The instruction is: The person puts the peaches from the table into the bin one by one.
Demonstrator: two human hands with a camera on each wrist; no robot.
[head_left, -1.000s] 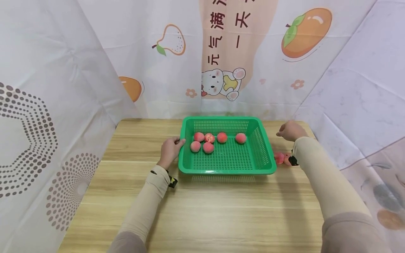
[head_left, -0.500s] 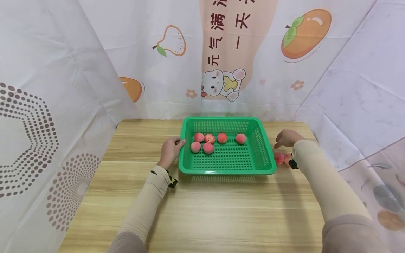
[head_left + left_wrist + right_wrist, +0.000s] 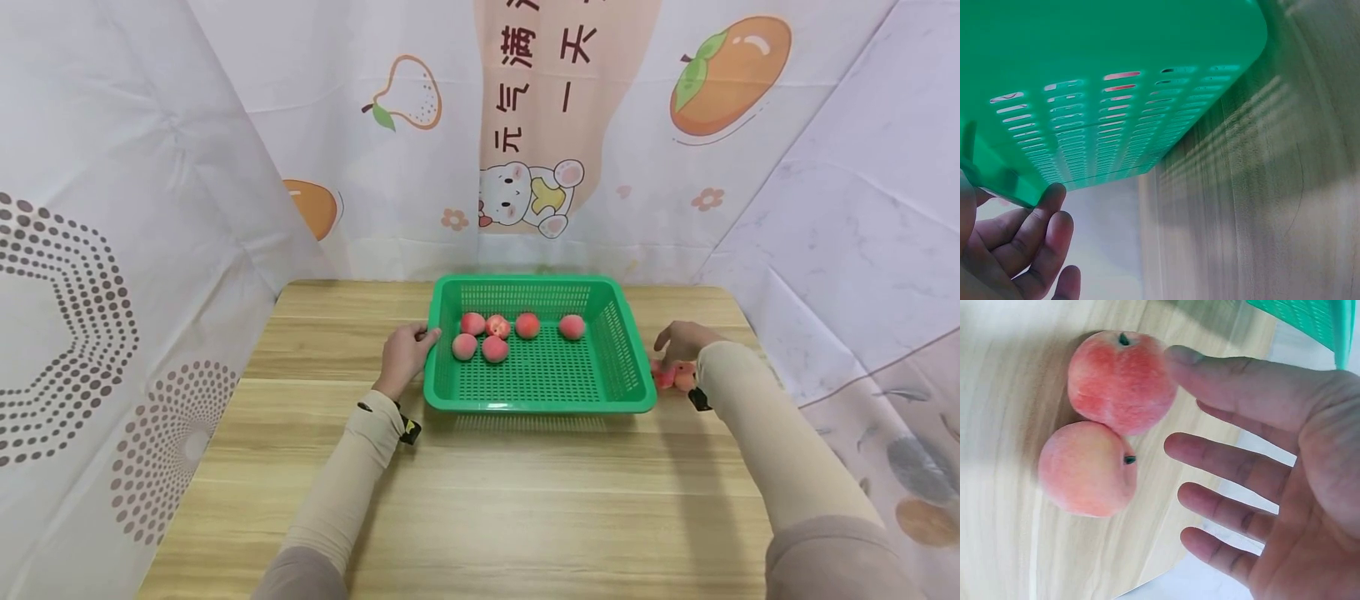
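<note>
A green plastic basket (image 3: 540, 407) stands on the table with several peaches (image 3: 495, 349) in it, most grouped in its left half. My left hand (image 3: 405, 360) grips the basket's left rim, thumb on top and fingers curled under it, as the left wrist view shows. Off the basket's right side my right hand (image 3: 684, 340) hovers over two more peaches. In the right wrist view, the redder peach (image 3: 1119, 384) touches a paler peach (image 3: 1085, 469); the thumb tip overlaps the redder one. The fingers are spread and the palm holds nothing.
The wooden table (image 3: 480, 500) extends in front of the basket and to both sides. A printed curtain (image 3: 405, 192) hangs close behind its back edge, and more cloth (image 3: 840, 225) hangs along the right side.
My right hand has come down and toward me, onto the two loose peaches, and its fingers have opened. The left hand and the basket stay put.
</note>
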